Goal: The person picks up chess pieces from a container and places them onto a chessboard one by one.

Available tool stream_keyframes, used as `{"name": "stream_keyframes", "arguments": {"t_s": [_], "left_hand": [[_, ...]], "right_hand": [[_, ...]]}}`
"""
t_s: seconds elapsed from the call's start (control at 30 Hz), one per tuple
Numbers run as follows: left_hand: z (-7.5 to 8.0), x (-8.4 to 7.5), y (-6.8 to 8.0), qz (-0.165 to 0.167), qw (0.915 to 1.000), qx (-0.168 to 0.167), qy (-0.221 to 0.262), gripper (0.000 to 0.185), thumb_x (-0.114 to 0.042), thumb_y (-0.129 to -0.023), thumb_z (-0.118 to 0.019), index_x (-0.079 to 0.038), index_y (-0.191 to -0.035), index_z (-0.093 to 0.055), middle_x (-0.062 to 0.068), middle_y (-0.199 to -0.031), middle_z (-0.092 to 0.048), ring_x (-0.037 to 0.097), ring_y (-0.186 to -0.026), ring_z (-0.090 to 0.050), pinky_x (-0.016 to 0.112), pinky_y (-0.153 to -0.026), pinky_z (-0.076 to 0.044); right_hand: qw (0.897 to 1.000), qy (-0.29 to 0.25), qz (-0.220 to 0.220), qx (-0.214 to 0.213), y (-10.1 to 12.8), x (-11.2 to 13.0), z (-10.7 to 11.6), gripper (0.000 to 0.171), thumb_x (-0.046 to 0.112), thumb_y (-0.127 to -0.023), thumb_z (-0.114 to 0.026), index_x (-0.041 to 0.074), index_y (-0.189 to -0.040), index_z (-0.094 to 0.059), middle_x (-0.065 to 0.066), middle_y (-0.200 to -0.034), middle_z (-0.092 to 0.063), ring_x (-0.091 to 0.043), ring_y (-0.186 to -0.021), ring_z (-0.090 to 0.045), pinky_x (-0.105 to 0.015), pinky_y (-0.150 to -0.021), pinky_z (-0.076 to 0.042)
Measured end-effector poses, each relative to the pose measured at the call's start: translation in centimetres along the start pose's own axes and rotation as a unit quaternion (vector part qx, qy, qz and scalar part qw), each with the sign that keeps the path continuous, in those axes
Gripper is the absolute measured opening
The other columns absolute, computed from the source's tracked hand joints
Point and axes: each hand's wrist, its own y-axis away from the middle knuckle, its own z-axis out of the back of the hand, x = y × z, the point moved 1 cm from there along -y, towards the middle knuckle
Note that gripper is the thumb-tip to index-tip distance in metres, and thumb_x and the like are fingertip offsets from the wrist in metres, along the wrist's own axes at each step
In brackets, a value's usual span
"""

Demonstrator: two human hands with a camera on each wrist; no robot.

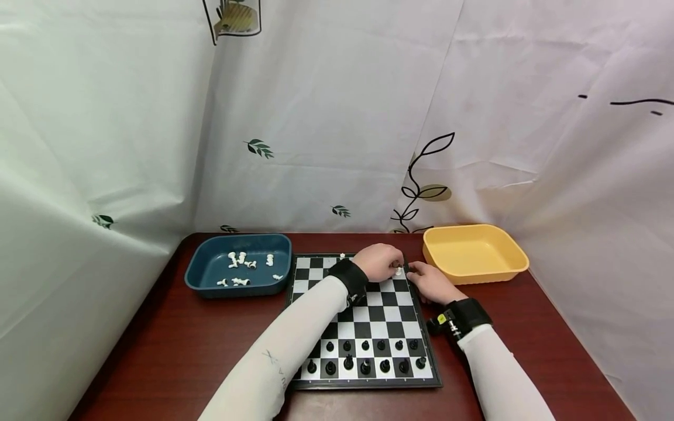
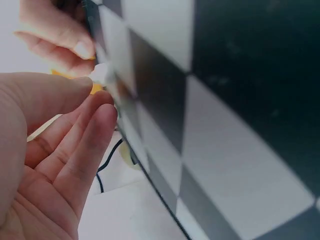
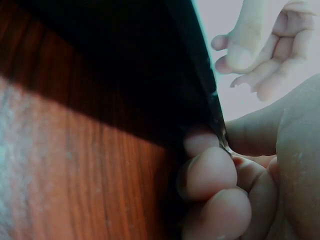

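Observation:
At the far right corner of the checkered chessboard (image 1: 374, 314), my left hand (image 1: 378, 262) pinches a small white chess piece (image 1: 398, 271) with thumb and fingertips. The left wrist view shows that white piece (image 2: 101, 73) right at the fingertips, low over the board; its base is hidden. My right hand (image 1: 434, 283) grips the board's right edge near the same corner. In the right wrist view its fingers (image 3: 212, 172) curl beneath the board's rim, with the thumb above. Another white piece (image 1: 343, 255) stands on the far row, partly behind my left hand.
Two rows of black chess pieces (image 1: 365, 367) stand along the board's near side. Left of the board is a blue tray (image 1: 196, 275) with several white pieces lying in it. A yellow tray (image 1: 518, 261) stands at the back right, before a white patterned sheet (image 1: 326, 117).

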Motion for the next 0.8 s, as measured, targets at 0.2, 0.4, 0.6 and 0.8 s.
{"name": "stream_keyframes", "arguments": {"t_s": [0.2,0.4,0.6,0.8], "left_hand": [[1.9,0.9,1.1,0.02,0.9992,-0.025,0.023,0.024,-0.011,-0.106,-0.072,-0.014,-0.128,-0.082,-0.002,-0.117,-0.076,0.01,-0.102,-0.068,0.026,-0.092,-0.054],[4.4,1.9,3.7,0.04,0.9972,-0.05,0.038,0.033,-0.016,-0.109,-0.071,-0.013,-0.142,-0.075,-0.002,-0.121,-0.077,0.012,-0.106,-0.071,0.031,-0.09,-0.057],[6.7,3.2,6.9,0.057,0.9944,-0.085,0.025,0.03,-0.021,-0.11,-0.073,-0.015,-0.14,-0.075,-0.001,-0.122,-0.077,0.013,-0.109,-0.073,0.034,-0.092,-0.059],[8.4,5.2,10.5,0.086,0.9873,-0.125,0.049,0.028,-0.027,-0.111,-0.073,-0.015,-0.136,-0.077,0.002,-0.126,-0.077,0.016,-0.111,-0.072,0.037,-0.095,-0.058]], "right_hand": [[1.0,-0.008,0.0,-0.003,-0.2,0.0,-0.1,0.043,0.019,-0.117,-0.048,-0.006,-0.151,-0.055,-0.01,-0.072,-0.062,-0.024,-0.053,-0.06,-0.04,-0.054,-0.053],[1.0,-0.005,-0.002,-0.001,-0.3,0.2,-0.1,0.044,0.019,-0.116,-0.048,-0.006,-0.152,-0.054,-0.01,-0.075,-0.063,-0.024,-0.054,-0.061,-0.04,-0.055,-0.053],[1.0,-0.005,0.007,-0.003,-0.1,0.2,-0.1,0.045,0.019,-0.116,-0.049,-0.007,-0.152,-0.054,-0.01,-0.072,-0.063,-0.024,-0.052,-0.06,-0.04,-0.054,-0.053],[1.0,-0.01,0.006,-0.003,0.0,0.0,-0.2,0.044,0.018,-0.116,-0.049,-0.007,-0.151,-0.055,-0.009,-0.071,-0.062,-0.023,-0.051,-0.059,-0.04,-0.053,-0.053]]}}
